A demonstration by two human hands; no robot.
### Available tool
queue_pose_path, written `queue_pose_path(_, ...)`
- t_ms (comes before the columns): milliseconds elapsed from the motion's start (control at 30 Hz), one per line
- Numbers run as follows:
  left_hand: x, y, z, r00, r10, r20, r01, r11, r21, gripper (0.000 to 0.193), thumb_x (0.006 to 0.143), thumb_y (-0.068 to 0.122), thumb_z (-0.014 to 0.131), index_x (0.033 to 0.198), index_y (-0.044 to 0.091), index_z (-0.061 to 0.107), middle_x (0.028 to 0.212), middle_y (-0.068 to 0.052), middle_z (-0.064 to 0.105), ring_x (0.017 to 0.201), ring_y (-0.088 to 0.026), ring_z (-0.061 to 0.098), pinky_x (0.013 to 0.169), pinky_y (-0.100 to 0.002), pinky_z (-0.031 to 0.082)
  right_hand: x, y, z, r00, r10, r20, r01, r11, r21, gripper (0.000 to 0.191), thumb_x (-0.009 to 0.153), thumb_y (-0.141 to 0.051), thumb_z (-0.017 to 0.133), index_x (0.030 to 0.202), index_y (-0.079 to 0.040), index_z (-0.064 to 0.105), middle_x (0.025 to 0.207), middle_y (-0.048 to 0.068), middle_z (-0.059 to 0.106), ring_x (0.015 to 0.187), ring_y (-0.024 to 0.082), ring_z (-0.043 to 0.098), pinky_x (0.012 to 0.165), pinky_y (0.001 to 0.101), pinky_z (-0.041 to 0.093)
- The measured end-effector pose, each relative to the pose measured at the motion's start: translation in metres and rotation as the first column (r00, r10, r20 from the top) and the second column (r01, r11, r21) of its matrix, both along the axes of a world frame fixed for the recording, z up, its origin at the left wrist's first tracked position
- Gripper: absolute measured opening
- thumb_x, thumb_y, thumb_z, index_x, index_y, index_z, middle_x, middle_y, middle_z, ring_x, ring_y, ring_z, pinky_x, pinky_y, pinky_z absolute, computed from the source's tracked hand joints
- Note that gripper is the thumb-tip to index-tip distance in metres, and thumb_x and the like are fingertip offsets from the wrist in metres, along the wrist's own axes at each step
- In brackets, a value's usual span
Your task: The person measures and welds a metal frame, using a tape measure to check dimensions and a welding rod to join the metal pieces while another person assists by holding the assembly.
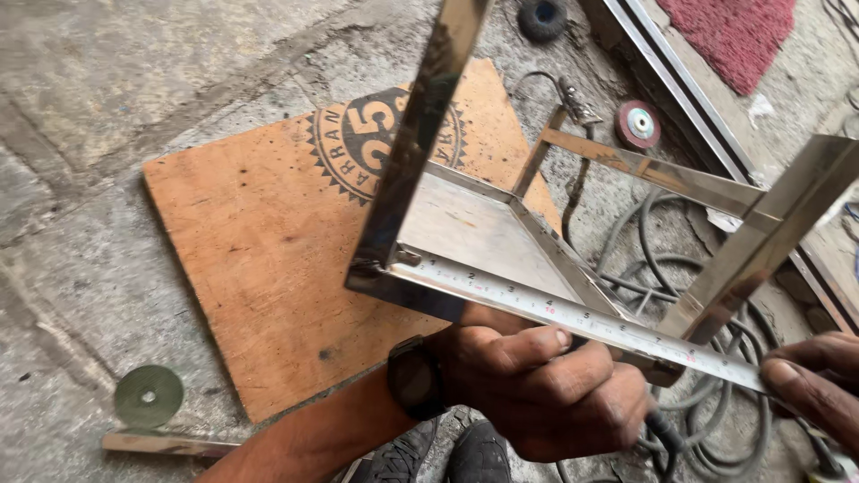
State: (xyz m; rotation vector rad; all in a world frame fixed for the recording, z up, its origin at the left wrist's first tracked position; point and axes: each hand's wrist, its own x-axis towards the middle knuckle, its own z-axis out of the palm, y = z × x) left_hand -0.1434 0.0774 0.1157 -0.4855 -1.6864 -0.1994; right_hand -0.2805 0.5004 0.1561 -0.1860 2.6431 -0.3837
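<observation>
Stainless steel square-tube frame (573, 259): polished, reflective, welded at the corners with dark weld marks at the near-left joint, standing over an orange plywood board on the concrete floor with its uprights rising toward the camera. Measuring tape blade (582, 317): white with black and red graduations, drawn out straight and laid flat along the frame's near horizontal bar, running from the near-left corner joint past the right upright. The blade touches the bar along its length and is pinned at both ends.
</observation>
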Motion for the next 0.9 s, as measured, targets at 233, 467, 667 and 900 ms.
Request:
queue_pose_path(233,-0.008,0.004,0.001,0.982,-0.189,-0.013,0.189,0.982,-0.009,0.024,0.108,0.03,0.062,0.085,0.026,0.057,0.087,0.011,0.06,0.087,-0.007,0.059,0.092,-0.029,0.038,0.045,-0.112,0.089,0.984,0.174,-0.03,-0.172,0.984,0.046,0.027,0.089,-0.032,0.072,0.092,-0.008,0.083,0.076,0.006,0.073,0.07,0.018,0.067,0.062,0.0344,0.056)
queue_pose_path(467,-0.001,0.011,0.008,0.991,-0.114,0.077,0.115,0.993,-0.01,0.03,0.108,0.037,0.063,0.08,0.024,0.063,0.082,0.012,0.058,0.084,-0.005,0.057,0.089,-0.029,0.036,0.05,-0.155,0.107,0.985,0.17,0.019,-0.171,0.984,0.049,0.03,0.085,-0.037,0.072,0.092,-0.01,0.083,0.072,0.004,0.074,0.059,0.018,0.071,0.054,0.0349,0.055)
queue_pose_path(667,0.023,0.015,0.019,0.935,-0.06,0.35,0.092,0.993,-0.074,0.039,0.11,0.052,0.069,0.081,0.026,0.064,0.085,0.014,0.057,0.088,-0.004,0.054,0.089,-0.029,0.036,0.048,-0.162,0.114,0.979,0.181,0.096,-0.197,0.961,0.192,0.033,0.086,-0.044,0.071,0.095,-0.014,0.083,0.069,0.007,0.077,0.061,0.022,0.068,0.059,0.0395,0.055)
queue_pose_path(900,0.01,0.011,0.008,0.977,-0.108,0.181,0.14,0.975,-0.172,0.039,0.106,0.058,0.07,0.082,0.028,0.066,0.082,0.015,0.057,0.084,-0.004,0.053,0.087,-0.028,0.034,0.047,-0.166,0.118,0.972,0.148,0.182,-0.197,0.936,0.292,0.033,0.09,-0.048,0.073,0.096,-0.017,0.083,0.07,0.006,0.077,0.066,0.022,0.069,0.064,0.0399,0.057)
